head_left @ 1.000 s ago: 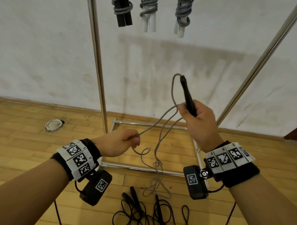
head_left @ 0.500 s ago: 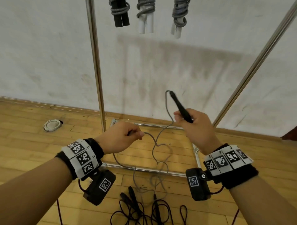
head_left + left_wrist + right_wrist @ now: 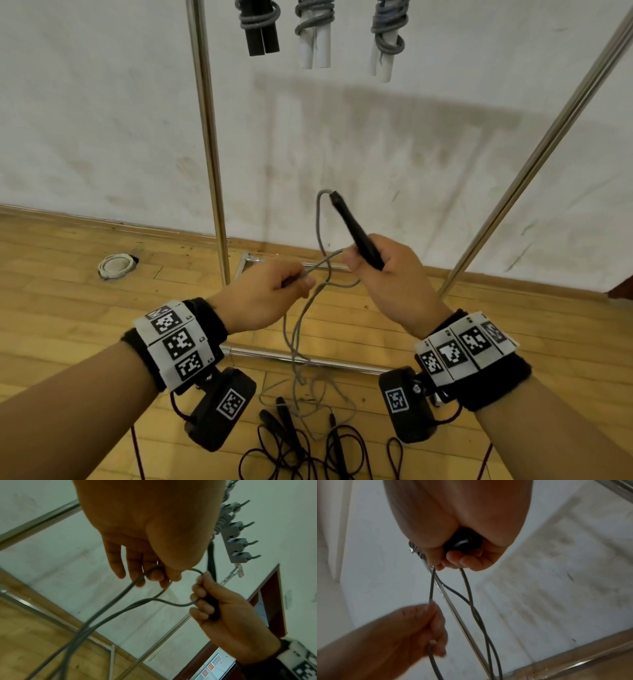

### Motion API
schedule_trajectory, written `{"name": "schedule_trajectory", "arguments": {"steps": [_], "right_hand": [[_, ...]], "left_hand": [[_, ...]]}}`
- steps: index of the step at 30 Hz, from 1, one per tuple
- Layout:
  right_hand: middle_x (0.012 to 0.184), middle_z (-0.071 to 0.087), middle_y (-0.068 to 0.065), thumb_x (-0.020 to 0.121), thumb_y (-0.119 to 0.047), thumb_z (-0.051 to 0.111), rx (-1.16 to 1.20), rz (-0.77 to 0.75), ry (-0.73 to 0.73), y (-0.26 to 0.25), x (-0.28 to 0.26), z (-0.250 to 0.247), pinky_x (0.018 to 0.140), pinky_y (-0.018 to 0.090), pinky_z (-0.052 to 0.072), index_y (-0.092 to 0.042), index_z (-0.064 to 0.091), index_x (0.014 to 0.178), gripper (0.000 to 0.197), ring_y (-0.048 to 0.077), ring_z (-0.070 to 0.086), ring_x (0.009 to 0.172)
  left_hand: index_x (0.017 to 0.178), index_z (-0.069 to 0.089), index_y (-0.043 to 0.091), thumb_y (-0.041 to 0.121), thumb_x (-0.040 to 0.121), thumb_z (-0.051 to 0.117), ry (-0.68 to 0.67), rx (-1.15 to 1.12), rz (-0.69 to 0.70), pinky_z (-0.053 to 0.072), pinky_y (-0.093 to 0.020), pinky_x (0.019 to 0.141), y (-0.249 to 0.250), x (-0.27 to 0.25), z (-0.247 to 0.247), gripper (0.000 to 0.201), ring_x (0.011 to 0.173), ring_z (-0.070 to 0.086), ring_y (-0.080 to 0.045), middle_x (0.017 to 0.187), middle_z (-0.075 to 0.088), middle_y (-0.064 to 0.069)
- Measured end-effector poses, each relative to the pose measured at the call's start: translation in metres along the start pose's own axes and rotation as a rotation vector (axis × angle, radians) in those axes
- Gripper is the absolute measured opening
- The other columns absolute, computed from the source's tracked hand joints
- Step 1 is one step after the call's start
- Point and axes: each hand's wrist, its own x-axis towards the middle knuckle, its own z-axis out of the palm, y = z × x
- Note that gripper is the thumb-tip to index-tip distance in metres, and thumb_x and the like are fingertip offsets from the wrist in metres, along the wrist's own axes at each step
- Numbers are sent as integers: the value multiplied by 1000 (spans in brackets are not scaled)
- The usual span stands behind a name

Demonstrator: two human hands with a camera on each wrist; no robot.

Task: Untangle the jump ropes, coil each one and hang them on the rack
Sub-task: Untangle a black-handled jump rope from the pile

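The right hand (image 3: 387,274) grips the black handle (image 3: 356,229) with a cord loop. Just left, the left hand (image 3: 267,298) pinches the grey rope (image 3: 298,329), which trails to the floor (image 3: 68,308) near the rack (image 3: 205,137).

1. Rack (image 3: 209,137): polished metal tubing, shiny and smooth, mirror-like highlights along the poles.
2. Grey rope (image 3: 298,329): thin cord, matt, faintly textured like a woven or coated cable.
3. Black handle (image 3: 356,229): matt dark plastic or rubber, smooth; glossy rounded end cap in the right wrist view.
4. Floor (image 3: 68,308): wood planks, warm yellow, satin sheen, visible grain and seams.
5. Wall (image 3: 102,102): painted plaster, chalky matt, scuffed and smudged.
6. Black ropes (image 3: 308,455) on the floor: thin, slightly glossy cord.
7. Wristbands (image 3: 493,387): black knitted cloth, soft and matt, under printed white marker panels.
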Motion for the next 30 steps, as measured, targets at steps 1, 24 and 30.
{"name": "schedule_trajectory", "arguments": {"steps": [1, 24, 30], "right_hand": [[57, 50, -14, 94, -37, 61, 6, -8, 45, -1, 1, -3, 45, 14, 34, -23, 61, 79, 20, 1, 40, 46], [63, 59, -13, 93, -38, 61, -35, -4, -174, 0, -12, 6, 49, 22, 40, -28, 68, 95, 13, 3, 48, 50], [58, 50, -12, 94, -37, 61, 7, 22, -151, -5, -9, 2, 48, 20, 37, -23, 59, 79, 21, 5, 43, 48]], "left_hand": [[80, 60, 29, 40, 102, 45, -63, -21, -17, 45, -21, 63, -4, -2, 2, 29, 70, 59, -9, 76, 64, 3], [77, 58, 33, 35, 103, 47, 111, -22, 144, 35, -16, 48, 22, -10, 8, 28, 46, 44, -4, 52, 50, 17], [76, 59, 30, 45, 99, 50, 81, -62, 105, 41, -15, 52, 15, -12, 1, 29, 52, 49, -4, 60, 54, 14]]}}
